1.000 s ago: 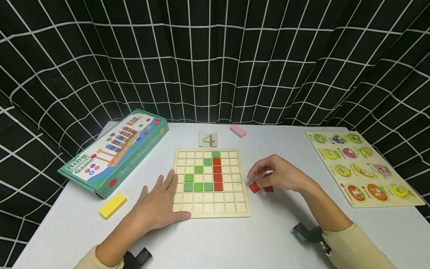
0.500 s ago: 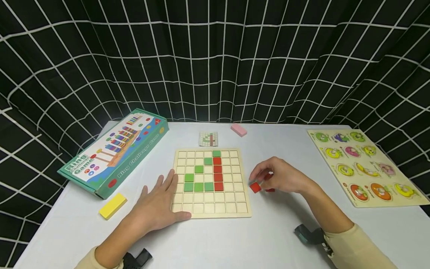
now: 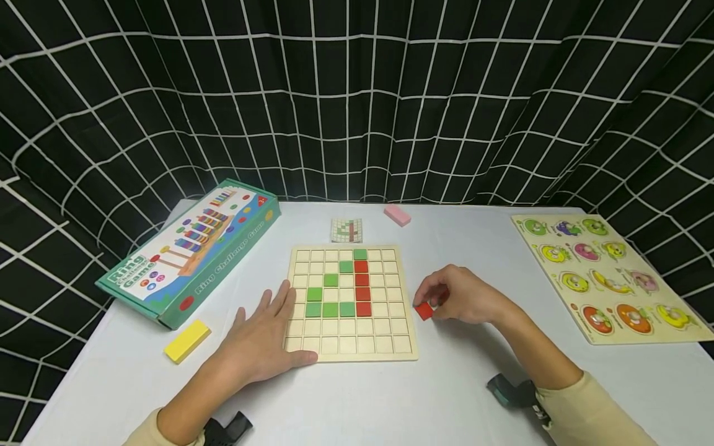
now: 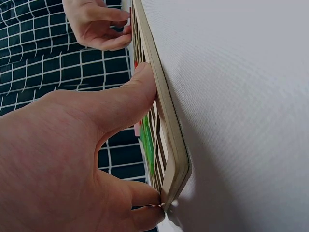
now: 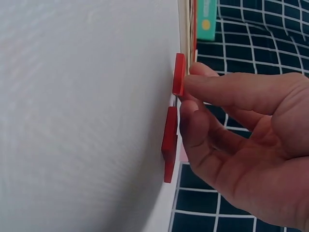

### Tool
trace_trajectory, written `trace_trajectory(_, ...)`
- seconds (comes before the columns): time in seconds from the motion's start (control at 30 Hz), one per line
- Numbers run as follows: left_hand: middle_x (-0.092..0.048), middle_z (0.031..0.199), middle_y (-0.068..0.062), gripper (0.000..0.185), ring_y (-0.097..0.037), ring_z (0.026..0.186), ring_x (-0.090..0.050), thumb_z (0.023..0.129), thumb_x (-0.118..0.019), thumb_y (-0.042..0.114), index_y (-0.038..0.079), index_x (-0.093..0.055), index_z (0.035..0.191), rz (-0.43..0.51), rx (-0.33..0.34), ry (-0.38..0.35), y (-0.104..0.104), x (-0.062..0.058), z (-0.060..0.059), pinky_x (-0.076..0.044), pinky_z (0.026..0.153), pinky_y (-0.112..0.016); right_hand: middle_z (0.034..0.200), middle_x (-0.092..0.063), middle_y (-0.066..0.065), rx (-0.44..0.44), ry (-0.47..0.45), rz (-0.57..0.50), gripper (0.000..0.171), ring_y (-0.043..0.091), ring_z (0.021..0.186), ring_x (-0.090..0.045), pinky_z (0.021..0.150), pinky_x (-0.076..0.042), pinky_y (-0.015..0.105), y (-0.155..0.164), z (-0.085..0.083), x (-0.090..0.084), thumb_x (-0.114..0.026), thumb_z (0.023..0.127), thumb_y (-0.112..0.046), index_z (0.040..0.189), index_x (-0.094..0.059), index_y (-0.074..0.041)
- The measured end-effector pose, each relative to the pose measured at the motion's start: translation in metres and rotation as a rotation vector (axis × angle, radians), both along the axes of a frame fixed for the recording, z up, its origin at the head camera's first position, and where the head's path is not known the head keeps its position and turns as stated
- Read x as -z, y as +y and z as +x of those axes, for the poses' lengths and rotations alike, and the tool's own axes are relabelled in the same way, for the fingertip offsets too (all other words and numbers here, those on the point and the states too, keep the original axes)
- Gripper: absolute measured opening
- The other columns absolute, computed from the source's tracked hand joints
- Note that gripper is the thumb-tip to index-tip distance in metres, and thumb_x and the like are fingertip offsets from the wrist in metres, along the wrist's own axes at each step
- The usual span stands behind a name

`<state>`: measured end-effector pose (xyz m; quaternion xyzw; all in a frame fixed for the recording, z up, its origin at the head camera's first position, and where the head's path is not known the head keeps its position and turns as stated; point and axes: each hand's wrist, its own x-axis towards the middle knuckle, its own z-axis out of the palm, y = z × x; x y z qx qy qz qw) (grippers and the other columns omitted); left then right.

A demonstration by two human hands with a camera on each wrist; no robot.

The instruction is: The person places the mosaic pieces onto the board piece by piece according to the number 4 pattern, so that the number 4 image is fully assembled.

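Two hands, right hand [image 3: 465, 296] grip pinching red tile [image 3: 424, 310], left hand [image 3: 262, 341] flat (spread) on board [image 3: 351, 347]

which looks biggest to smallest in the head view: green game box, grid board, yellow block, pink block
1. green game box
2. grid board
3. yellow block
4. pink block, though it lies farther from the camera, so its true size against the yellow one is unsure.

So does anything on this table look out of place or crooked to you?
Only small things. The red tile under the right hand lies turned at an angle beside the grid board, not in a cell. A yellow block and a pink block lie loose and askew. Nothing looks damaged or spilled.
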<state>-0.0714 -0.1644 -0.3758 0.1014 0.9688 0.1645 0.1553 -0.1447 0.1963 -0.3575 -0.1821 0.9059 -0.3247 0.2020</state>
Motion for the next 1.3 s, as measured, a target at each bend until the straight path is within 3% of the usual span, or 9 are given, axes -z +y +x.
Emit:
trace_trajectory(0.7, -0.014, 0.175, -0.015, 0.117, -0.048, 0.158, -0.018, 0.082, -0.078, 0.064, 0.000, -0.024, 0.164, 0.000, -0.001, 0.002, -0.0006, -0.0001, 0.0002, -0.016, 0.114, -0.082, 0.073, -0.065, -0.002, -0.015, 0.079, 0.052, 0.031, 0.014, 0.071, -0.057, 0.064, -0.049, 0.024, -0.0044, 0.0030, 0.0002, -0.080, 0.072, 0.011, 0.091, -0.079, -0.014)
trace_trajectory(1.03, -0.015, 0.175, -0.015, 0.117, -0.049, 0.158, -0.018, 0.082, -0.079, 0.063, 0.000, -0.024, 0.164, 0.001, 0.003, 0.013, -0.0004, -0.0007, 0.0004, -0.016, 0.114, -0.082, 0.073, -0.066, -0.002, -0.010, 0.054, 0.010, 0.032, 0.015, 0.067, -0.061, 0.063, -0.052, 0.026, -0.0013, 0.0034, -0.0007, -0.076, 0.072, 0.011, 0.092, -0.079, -0.013)
trace_trajectory(1.3, -0.016, 0.175, -0.016, 0.117, -0.049, 0.158, -0.019, 0.081, -0.079, 0.063, 0.000, -0.025, 0.164, 0.003, 0.002, 0.013, 0.0002, -0.0005, 0.0008, -0.017, 0.114, -0.082, 0.076, -0.069, 0.003, 0.056, -0.012, -0.043, 0.031, 0.017, 0.066, -0.063, 0.057, -0.052, 0.029, -0.0027, 0.0043, -0.0034, -0.074, 0.072, 0.012, 0.094, -0.079, -0.010)
